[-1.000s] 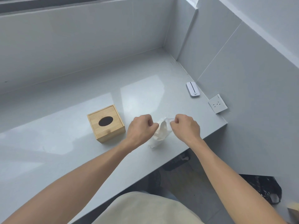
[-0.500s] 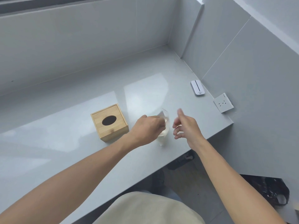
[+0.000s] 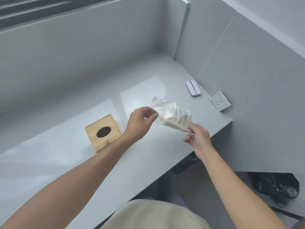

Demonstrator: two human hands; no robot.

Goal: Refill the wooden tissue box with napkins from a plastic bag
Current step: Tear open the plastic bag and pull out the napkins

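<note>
Grey countertop running from lower left to a square front-right corner, backed by a tiled wall under the window and closed on the right by a second tiled wall. Wide glossy surface lying open to the left of and behind the wooden tissue box; narrower strip lying open between box and front edge.

Left hand hovering above the counter, fingers curled, pinching the zip-end corner of the clear plastic bag beside its red seal line. Right hand hovering near the front-right corner, thumb and forefinger pinching the bag's opposite lower end, remaining fingers loosely curled. Bag hanging stretched between both hands, clear of the counter, tilted down toward the right.

Bag appearing thin, crinkled and transparent, showing a folded stack of white napkins inside. Box sitting on the counter left of the left wrist, apart from the bag; light wood grain, cube-shaped, dark oval slot in the top.

White rounded device lying by the right wall; white socket plate showing on that wall. Black bag lying on the floor at lower right.
</note>
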